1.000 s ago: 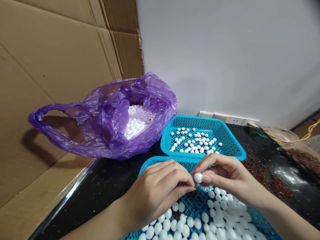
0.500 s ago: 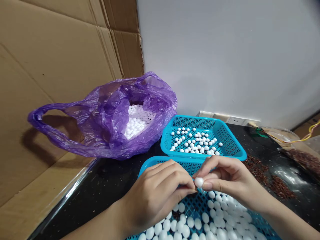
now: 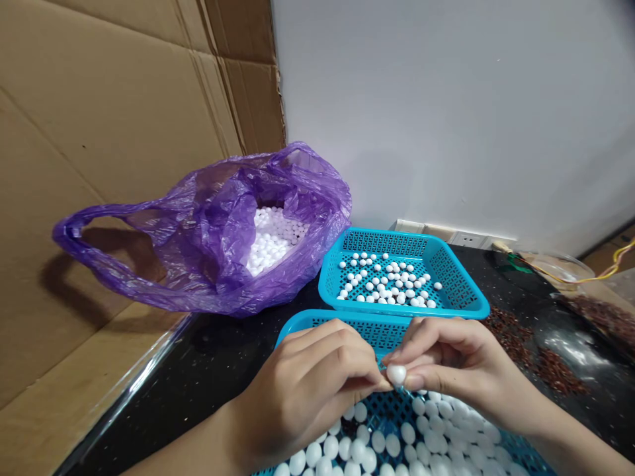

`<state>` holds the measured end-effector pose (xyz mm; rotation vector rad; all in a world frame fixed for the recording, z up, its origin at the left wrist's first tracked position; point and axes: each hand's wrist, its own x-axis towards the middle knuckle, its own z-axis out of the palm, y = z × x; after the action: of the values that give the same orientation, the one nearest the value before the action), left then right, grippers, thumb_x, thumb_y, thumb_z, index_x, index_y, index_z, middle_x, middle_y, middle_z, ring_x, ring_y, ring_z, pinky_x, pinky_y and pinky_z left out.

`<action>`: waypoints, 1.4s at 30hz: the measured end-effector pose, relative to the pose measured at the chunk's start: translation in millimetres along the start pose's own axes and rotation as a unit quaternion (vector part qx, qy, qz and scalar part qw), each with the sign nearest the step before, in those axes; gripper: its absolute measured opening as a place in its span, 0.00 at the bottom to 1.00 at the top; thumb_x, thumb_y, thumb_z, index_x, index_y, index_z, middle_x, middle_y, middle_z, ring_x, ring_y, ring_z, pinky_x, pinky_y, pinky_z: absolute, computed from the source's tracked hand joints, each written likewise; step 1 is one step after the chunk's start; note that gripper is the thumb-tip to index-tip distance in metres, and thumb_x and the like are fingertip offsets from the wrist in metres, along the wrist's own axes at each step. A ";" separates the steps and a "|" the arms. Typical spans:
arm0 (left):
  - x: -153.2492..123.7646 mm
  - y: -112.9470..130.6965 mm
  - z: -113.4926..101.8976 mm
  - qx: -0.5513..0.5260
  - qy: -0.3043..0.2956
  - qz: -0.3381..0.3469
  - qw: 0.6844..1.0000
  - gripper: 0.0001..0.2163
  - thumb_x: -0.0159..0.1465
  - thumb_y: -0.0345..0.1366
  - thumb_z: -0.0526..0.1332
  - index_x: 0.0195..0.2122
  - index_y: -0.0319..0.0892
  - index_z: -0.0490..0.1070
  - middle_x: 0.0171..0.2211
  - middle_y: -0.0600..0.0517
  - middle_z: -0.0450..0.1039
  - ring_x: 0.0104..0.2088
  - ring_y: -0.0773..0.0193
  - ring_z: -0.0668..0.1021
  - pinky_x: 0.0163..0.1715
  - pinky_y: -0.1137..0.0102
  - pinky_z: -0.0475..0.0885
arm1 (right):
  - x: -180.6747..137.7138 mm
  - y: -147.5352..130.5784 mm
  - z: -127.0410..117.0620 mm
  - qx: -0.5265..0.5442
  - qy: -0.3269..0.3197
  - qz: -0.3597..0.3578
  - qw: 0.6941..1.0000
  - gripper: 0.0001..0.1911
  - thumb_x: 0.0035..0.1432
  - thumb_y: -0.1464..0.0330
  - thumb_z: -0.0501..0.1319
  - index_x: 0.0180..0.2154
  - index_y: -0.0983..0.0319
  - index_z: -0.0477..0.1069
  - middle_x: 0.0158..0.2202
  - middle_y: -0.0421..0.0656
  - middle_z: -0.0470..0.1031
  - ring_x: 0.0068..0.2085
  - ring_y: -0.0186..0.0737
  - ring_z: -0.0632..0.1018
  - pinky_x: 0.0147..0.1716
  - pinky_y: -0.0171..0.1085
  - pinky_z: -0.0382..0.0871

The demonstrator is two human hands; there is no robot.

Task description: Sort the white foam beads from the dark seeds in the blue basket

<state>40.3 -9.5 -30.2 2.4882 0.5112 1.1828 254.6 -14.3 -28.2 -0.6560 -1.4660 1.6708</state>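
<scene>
The white ball [image 3: 396, 375] is located at the fingertips of the right hand [image 3: 456, 354], above the near blue basket [image 3: 292, 324]. The right thumb and fingers pinch it. The left hand [image 3: 317, 377] is positioned just beside the ball, thumb and fingertips pressed together; whether they grip anything cannot be determined. The ball is smooth, rounded and slightly glossy.

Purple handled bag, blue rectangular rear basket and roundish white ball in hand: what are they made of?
Purple handled bag: likely thin, glossy plastic film, translucent and crinkled. Blue rectangular slotted basket at the back: probably smooth moulded plastic, faintly shiny, with regular openings. Roundish white ball in the right hand: smooth with soft sheen, perhaps plastic or foam.
</scene>
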 end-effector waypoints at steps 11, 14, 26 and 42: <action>-0.3 -1.0 -0.7 -0.007 0.002 0.007 1.000 0.04 0.62 0.24 0.59 0.38 0.37 0.68 0.30 0.50 0.73 0.32 0.67 0.74 0.34 0.71 0.71 | -1.7 2.3 -0.9 -0.024 -0.008 -0.006 1.000 0.12 0.53 0.77 0.66 0.37 0.56 0.78 0.35 0.38 0.81 0.37 0.29 0.80 0.37 0.25 0.74; 0.0 -2.2 -1.3 -0.002 0.002 0.011 1.000 0.05 0.62 0.25 0.59 0.38 0.37 0.68 0.31 0.50 0.73 0.32 0.68 0.74 0.34 0.71 0.71 | -1.0 1.3 -0.1 -0.019 -0.010 -0.013 1.000 0.12 0.55 0.77 0.65 0.38 0.55 0.77 0.37 0.38 0.80 0.40 0.31 0.80 0.41 0.28 0.74; 5.4 -3.8 -3.0 0.084 0.001 0.014 0.996 0.03 0.61 0.28 0.61 0.35 0.39 0.67 0.31 0.53 0.72 0.31 0.69 0.73 0.33 0.72 0.69 | 1.7 2.4 -2.2 -0.153 0.076 -0.028 0.985 0.06 0.55 0.71 0.65 0.37 0.58 0.74 0.37 0.41 0.76 0.39 0.37 0.77 0.36 0.35 0.73; 8.8 -1.2 -1.5 0.104 0.030 -0.031 0.994 0.02 0.62 0.29 0.59 0.32 0.40 0.66 0.31 0.53 0.70 0.31 0.68 0.72 0.33 0.72 0.67 | 10.7 14.1 -24.4 -0.255 0.233 -0.059 0.937 0.19 0.60 0.66 0.58 0.53 0.54 0.60 0.60 0.46 0.57 0.43 0.40 0.76 0.40 0.39 0.74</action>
<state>44.1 -4.2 -24.0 2.5925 0.7596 1.2410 265.2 8.2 -45.3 -1.1316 -1.5435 0.9422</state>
